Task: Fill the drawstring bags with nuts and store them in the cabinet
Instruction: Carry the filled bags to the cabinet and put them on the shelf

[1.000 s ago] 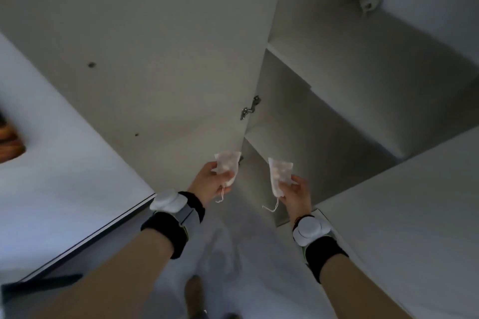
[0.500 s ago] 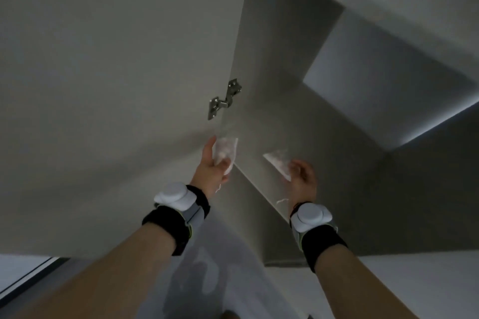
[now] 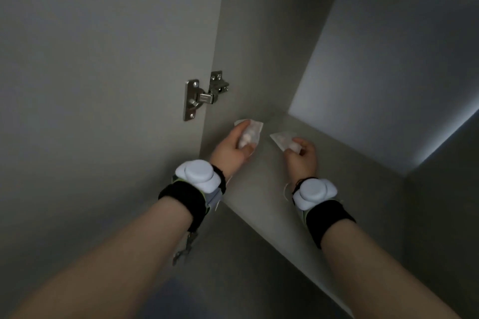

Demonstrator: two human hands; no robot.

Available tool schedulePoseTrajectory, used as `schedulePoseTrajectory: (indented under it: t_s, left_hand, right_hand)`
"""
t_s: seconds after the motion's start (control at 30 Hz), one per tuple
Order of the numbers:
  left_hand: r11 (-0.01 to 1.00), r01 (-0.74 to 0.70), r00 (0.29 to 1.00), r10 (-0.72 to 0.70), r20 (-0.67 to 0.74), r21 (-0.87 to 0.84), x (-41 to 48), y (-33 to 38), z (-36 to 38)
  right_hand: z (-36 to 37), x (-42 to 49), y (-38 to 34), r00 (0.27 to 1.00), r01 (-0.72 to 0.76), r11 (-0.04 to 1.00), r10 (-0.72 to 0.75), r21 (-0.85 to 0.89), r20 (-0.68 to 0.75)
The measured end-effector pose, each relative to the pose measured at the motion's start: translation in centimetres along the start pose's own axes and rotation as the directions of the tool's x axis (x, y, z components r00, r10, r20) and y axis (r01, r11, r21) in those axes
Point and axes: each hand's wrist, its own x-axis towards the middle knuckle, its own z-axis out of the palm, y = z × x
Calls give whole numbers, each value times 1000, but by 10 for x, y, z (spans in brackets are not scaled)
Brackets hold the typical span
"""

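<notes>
Your left hand [image 3: 231, 149] is closed around one small drawstring bag [image 3: 249, 132], fingers wrapped over its lumpy lower half where the nuts sit, so the weight is cupped rather than hanging from the cord. Your right hand [image 3: 302, 155] pinches the second bag [image 3: 284, 139] at one end between thumb and fingertips, the rest of the pouch lying out flat toward the left hand; its cord appears to trail down by your right wrist (too thin to follow with certainty). Both bags are low over the cabinet shelf [image 3: 261, 204], near its back left corner, just beside the side wall, and they sit close together without touching. I cannot tell whether either one already rests on the shelf or hangs just above it. Holding them side by side like this looks like a way to set both down in one go and keep them tucked into the corner. The shelf is plain pale board, bare apart from the bags, and the cabinet is dim inside, with a brighter strip of light along the right side of the back panel [image 3: 388, 59]. The open door [image 3: 103, 59] stands to your left on a metal hinge [image 3: 201, 97] just above the left hand. Each wrist carries a black band with a white puck-shaped device.
</notes>
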Motion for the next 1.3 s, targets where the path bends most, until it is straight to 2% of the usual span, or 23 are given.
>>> schedulePoseTrajectory:
  t_s: [0.17, 0.37, 0.47, 0.53, 0.6, 0.67, 0.73, 0.83, 0.97, 1.13, 1.3]
  left_hand:
    - [991, -121, 993, 121, 7, 57, 20, -32, 10]
    - [999, -52, 998, 53, -17, 14, 25, -31, 8]
    - [999, -49, 999, 49, -20, -16, 27, -32, 8]
    - [998, -51, 999, 50, -19, -28, 25, -33, 8]
    - [998, -54, 998, 53, -17, -14, 23, -30, 8]
    - [997, -65, 998, 66, -12, 33, 18, -31, 10]
    - [996, -65, 998, 65, -6, 65, 15, -31, 10]
    - [994, -77, 997, 77, 6, 78, 20, -31, 8]
    - [978, -111, 993, 104, 49, 179, 22, -31, 12]
    - [963, -144, 990, 137, 44, 229, 31, -40, 12]
    - [969, -144, 990, 142, 25, 200, 31, -39, 12]
  right_hand:
    - [6, 16, 20, 989, 124, 978, -135, -167, -55]
    - [13, 35, 19, 977, 193, 892, -138, -409, 162]
    - [12, 35, 15, 979, 191, 866, -138, -462, 147]
    - [10, 28, 15, 955, 296, 794, -245, -531, 166]
    - [5, 23, 12, 895, 446, 654, -334, -611, 296]
    - [3, 25, 12, 830, 558, 506, -323, -658, 455]
    - [6, 35, 9, 803, 591, 446, -243, -672, 545]
    - [12, 60, 7, 824, 547, 446, -138, -708, 549]
    - [19, 90, 13, 854, 483, 423, -37, -766, 519]
    - [37, 118, 22, 867, 432, 490, 6, -757, 498]
    - [52, 141, 24, 869, 408, 543, 16, -734, 495]
